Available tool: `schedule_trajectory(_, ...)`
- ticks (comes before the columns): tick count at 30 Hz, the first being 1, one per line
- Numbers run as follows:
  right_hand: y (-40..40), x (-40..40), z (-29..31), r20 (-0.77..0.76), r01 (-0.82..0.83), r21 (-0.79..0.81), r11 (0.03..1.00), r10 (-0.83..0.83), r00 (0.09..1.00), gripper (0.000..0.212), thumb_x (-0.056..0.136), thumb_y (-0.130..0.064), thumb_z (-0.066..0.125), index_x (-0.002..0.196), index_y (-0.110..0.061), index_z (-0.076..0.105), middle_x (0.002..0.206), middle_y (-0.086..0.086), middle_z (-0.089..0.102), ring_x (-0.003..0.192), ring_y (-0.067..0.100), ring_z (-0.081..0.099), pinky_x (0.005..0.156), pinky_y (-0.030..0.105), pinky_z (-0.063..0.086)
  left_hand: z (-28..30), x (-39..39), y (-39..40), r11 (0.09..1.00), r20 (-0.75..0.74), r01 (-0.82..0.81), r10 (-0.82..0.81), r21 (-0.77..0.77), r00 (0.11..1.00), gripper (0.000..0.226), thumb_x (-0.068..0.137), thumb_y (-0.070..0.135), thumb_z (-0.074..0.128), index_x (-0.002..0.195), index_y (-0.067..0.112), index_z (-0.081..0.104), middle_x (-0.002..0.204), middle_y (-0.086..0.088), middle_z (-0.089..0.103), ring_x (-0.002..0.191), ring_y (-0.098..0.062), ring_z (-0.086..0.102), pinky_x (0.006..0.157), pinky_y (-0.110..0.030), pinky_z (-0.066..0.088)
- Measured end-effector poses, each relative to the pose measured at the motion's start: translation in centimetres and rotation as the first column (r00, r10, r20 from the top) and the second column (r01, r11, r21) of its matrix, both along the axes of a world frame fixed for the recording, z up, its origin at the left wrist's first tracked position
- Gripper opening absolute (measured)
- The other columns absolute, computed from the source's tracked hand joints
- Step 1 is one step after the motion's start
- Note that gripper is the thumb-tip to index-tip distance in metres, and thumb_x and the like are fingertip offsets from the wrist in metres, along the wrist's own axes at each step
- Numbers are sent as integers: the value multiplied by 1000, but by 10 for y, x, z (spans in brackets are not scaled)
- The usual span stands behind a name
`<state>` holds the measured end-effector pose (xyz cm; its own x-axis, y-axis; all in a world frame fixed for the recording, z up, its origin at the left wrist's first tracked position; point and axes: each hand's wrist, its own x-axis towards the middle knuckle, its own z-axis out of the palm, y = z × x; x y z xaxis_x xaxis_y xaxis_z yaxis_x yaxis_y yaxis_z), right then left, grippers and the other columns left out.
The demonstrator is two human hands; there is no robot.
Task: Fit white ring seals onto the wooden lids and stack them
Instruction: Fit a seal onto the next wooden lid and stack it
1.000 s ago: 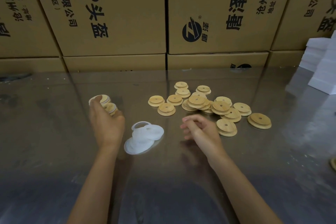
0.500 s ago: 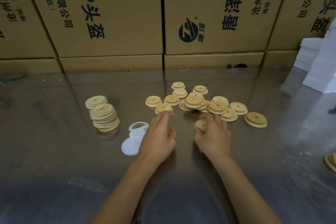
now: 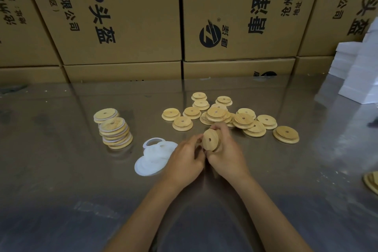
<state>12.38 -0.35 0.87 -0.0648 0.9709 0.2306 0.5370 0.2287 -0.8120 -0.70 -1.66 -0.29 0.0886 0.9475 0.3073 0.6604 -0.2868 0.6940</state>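
**Inspector:** What is recorded at the left of the table (image 3: 61,170)?

**Clerk:** 2 stacks of sealed lids are noted there. A short stack (image 3: 105,115) stands behind, and a taller, leaning stack (image 3: 116,133) stands just in front of it, the two touching.

**Inspector:** And next to the right?

**Clerk:** A loose pile of white ring seals (image 3: 153,156) is seen lying flat, near the tall stack but apart from it. The left hand (image 3: 185,162) is placed at the pile's right edge; its fingers are curled toward the held lid, but whether anything is gripped by them cannot be told.

**Inspector:** The held lid?

**Clerk:** 1 wooden lid (image 3: 210,139) is held tilted on edge, above the table, clasped by the fingers of the right hand (image 3: 227,156), its centre hole turned toward the camera.

**Inspector:** Further right?

**Clerk:** A scatter of bare wooden lids (image 3: 243,119) is observed behind the hands, some overlapping. White boxes (image 3: 360,71) are stacked at the far right, with cardboard cartons (image 3: 126,26) along the back.
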Motion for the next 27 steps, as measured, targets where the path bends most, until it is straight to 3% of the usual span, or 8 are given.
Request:
schedule_trajectory(4,-2,-2,1,-165,-91,-5,996,89,982,57,79,3,58,118,-35,44,88,-17,61,81,3,59,70,24,50,6,0,0,997,238,-49,60,-51,969,33,90,10,55,115,32,58,105,16,67,101,0,60,92,-23,49)
schedule_trajectory(9,1,-8,1,-378,-112,-102,988,65,924,57,85,-1,63,128,-33,43,101,-12,60,78,-6,60,72,14,50,11,-3,0,992,280,-123,119,-1,953,35,87,0,50,105,27,63,100,8,67,93,-5,61,85,-22,51)
schedule_trajectory(12,1,-11,4,-548,-182,-276,944,1,836,50,92,-2,60,130,-29,42,103,3,65,64,11,68,54,26,56,15,-11,0,984,206,-167,151,59,967,39,86,-2,47,107,25,65,101,7,67,94,-6,60,81,-18,47)
schedule_trajectory(14,0,-11,5,-574,-194,-351,916,-47,818,44,94,-2,58,129,-23,43,88,9,71,66,23,69,50,30,56,17,-25,3,933,20,-327,328,154,945,38,86,4,49,114,23,64,107,6,66,102,-14,58,88,-30,46)
schedule_trajectory(16,1,-10,8,-575,-183,-414,892,-100,812,39,94,-2,58,127,-19,46,80,12,73,69,27,70,53,31,56,17,-48,7,854,-215,-490,519,175,827,35,87,15,52,121,19,60,117,-2,61,111,-25,51,95,-38,40)
schedule_trajectory(18,1,-9,11,-596,-198,-449,871,-127,793,39,94,0,58,128,-14,47,99,20,73,65,25,71,53,27,57,16,-67,8,813,-333,-580,560,45,759,31,90,29,53,118,17,62,121,-8,57,117,-30,45,97,-39,36)
schedule_trajectory(21,2,-8,13,-604,-208,-467,859,-138,785,42,93,1,58,131,-11,46,111,23,69,64,23,71,53,23,57,13,-79,7,809,-362,-581,517,-90,776,30,89,43,53,106,22,68,120,-8,55,122,-28,43,100,-39,35)
schedule_trajectory(27,3,-9,13,-600,-212,-471,856,-135,788,43,94,0,58,133,-12,46,88,15,71,75,30,70,60,27,56,15,-78,9,817,-278,-567,524,-103,805,11,87,38,56,91,30,63,114,-4,59,121,-28,44,99,-39,37)
